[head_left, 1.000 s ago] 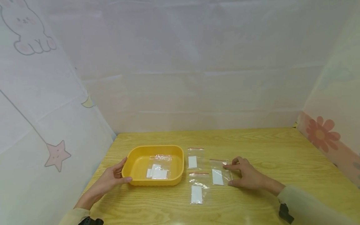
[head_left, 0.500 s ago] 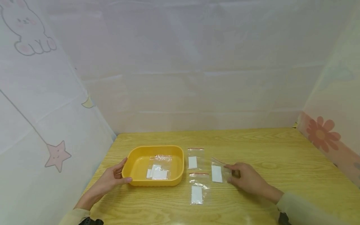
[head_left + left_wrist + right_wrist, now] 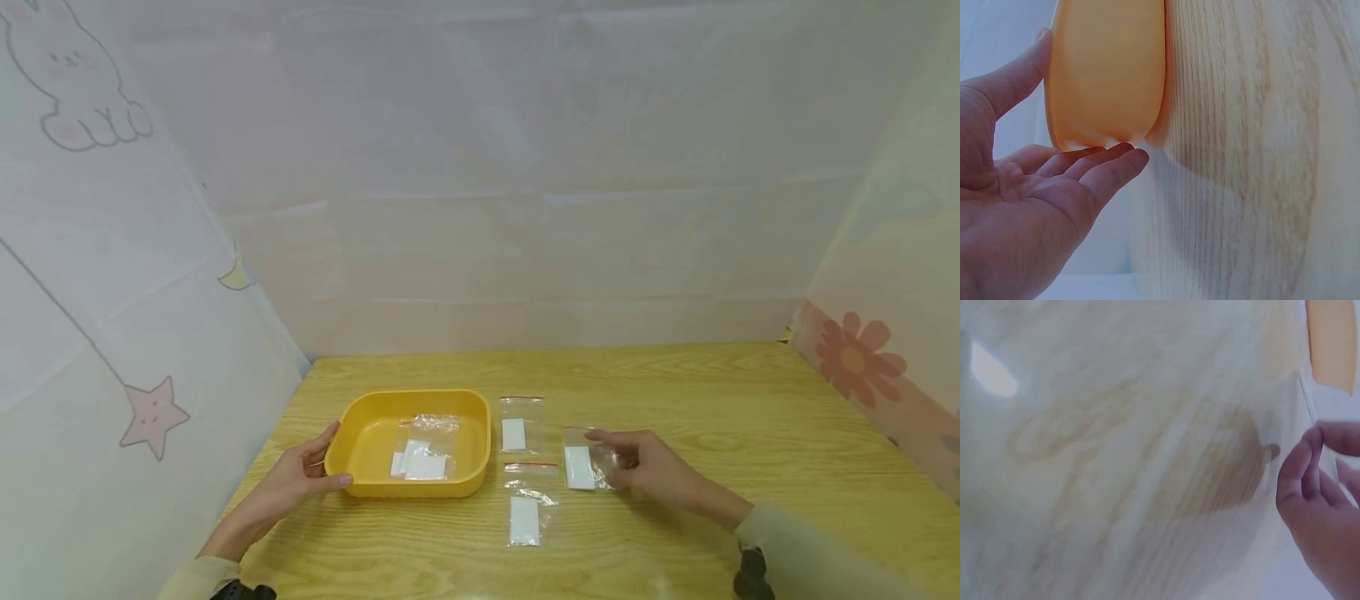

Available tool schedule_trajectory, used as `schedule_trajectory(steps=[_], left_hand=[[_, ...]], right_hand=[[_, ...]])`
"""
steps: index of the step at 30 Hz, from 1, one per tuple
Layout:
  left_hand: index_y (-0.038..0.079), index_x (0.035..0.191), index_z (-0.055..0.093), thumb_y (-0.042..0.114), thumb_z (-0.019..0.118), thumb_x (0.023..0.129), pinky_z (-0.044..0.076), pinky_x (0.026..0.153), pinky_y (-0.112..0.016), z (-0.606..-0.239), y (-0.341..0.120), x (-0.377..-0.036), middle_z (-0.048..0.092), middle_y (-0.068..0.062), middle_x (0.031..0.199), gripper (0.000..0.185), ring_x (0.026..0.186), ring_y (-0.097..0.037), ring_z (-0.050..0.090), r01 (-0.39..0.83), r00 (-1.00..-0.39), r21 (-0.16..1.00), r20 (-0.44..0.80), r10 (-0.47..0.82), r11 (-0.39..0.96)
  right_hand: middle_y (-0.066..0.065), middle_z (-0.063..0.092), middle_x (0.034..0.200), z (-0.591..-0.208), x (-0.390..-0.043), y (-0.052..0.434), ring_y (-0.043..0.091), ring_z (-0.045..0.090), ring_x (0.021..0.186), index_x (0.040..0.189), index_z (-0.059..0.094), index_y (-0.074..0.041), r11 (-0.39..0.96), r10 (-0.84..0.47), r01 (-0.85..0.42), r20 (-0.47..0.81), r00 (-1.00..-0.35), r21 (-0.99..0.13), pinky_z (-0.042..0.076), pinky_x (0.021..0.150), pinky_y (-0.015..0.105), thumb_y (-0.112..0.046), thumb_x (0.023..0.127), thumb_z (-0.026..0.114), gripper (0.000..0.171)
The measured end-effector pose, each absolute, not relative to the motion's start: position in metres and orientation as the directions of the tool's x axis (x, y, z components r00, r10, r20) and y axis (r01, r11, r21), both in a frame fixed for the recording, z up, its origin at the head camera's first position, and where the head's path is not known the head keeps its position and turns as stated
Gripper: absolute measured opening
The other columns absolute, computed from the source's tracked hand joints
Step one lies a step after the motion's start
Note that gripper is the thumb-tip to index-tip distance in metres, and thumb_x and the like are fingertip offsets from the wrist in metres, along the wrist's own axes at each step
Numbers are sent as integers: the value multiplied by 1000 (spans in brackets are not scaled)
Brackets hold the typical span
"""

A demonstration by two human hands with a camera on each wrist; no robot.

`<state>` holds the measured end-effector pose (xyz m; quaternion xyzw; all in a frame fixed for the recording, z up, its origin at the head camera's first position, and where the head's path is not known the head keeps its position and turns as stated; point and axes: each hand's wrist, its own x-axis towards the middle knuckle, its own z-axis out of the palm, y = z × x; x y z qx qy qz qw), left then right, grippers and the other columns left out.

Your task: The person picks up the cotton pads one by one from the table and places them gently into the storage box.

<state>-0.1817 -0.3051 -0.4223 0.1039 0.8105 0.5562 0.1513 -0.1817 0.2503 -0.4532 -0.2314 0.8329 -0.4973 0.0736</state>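
Observation:
A yellow tray (image 3: 352,429) sits on the wooden table at the left, with small clear zip bags and white slips inside. My left hand (image 3: 303,475) rests against its left wall with straight fingers and thumb on the rim; the left wrist view shows the same tray (image 3: 1107,69) against my fingers (image 3: 1110,165). My right hand (image 3: 637,462) pinches a clear zip bag (image 3: 581,465) holding a white slip, lifted a little off the table. Two more zip bags lie flat: one (image 3: 517,429) beside the tray, another (image 3: 525,512) nearer me. The right wrist view is blurred and shows my curled fingers (image 3: 1307,472).
Pale sheets with a rabbit, star and flower print wall in the table (image 3: 750,400) on three sides. Bare wood stretches to the right and behind the bags.
My right hand has picked the zip bag up from the table and drawn it slightly left and up. The left hand and tray have not moved.

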Motion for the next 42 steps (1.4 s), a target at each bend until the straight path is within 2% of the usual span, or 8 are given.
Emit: schedule_trajectory(steps=[4,7,9,20,28,33,37,42], left_hand=[[-2,167,11,12,78,98,55,101,-35,-423,-305,-182,14,-27,170,97,147,-50,37,-3,-933,935,-130,337,355],[-2,167,11,11,77,99,55,101,-35,-423,-305,-183,13,-27,170,97,146,-50,37,-6,-931,937,-133,341,348],[-2,167,10,12,77,99,55,101,-35,-423,-305,-183,14,-27,170,96,146,-50,38,-8,-929,939,-134,345,344],[-2,167,11,13,80,97,55,100,-35,-426,-307,-185,17,-29,169,100,144,-50,41,15,-933,936,-114,342,352],[-1,168,7,12,78,99,56,99,-36,-427,-308,-184,15,-31,168,100,144,-51,41,11,-921,945,-118,371,327],[0,168,6,13,77,99,56,99,-35,-426,-307,-184,14,-30,169,100,144,-50,40,2,-921,947,-123,369,321],[0,168,8,13,77,99,55,100,-34,-425,-306,-183,14,-28,170,98,146,-50,37,-4,-923,945,-129,362,327],[0,168,8,12,75,100,55,101,-33,-424,-306,-183,13,-27,170,96,147,-50,36,-4,-923,943,-131,361,332]], right_hand=[[30,63,109,-450,-184,252,8,37,64,154,46,9,330,-506,-234,38,-862,-914,36,55,24,4,91,74,69],[33,51,149,-446,-185,252,10,39,67,157,41,9,305,-519,-194,8,-855,-932,37,57,25,3,91,74,74],[33,43,157,-443,-185,252,10,40,68,158,39,9,288,-526,-176,-2,-851,-941,37,57,25,3,92,75,75],[32,32,164,-416,-188,244,13,33,69,165,28,3,181,-617,-183,33,-786,-966,45,70,27,-1,98,72,80],[19,30,169,-395,-194,218,8,45,84,168,26,-6,148,-635,-138,13,-772,-979,52,91,29,-7,100,73,83],[15,32,169,-386,-203,194,13,43,83,168,26,-8,112,-650,-106,8,-760,-988,51,89,30,-7,98,75,85],[12,31,170,-383,-209,173,16,52,100,169,26,-9,80,-668,-85,10,-744,-993,51,91,30,-6,97,76,87],[11,29,171,-382,-215,144,15,55,89,169,24,-10,21,-703,-59,27,-710,-998,54,90,29,-4,98,74,87]])
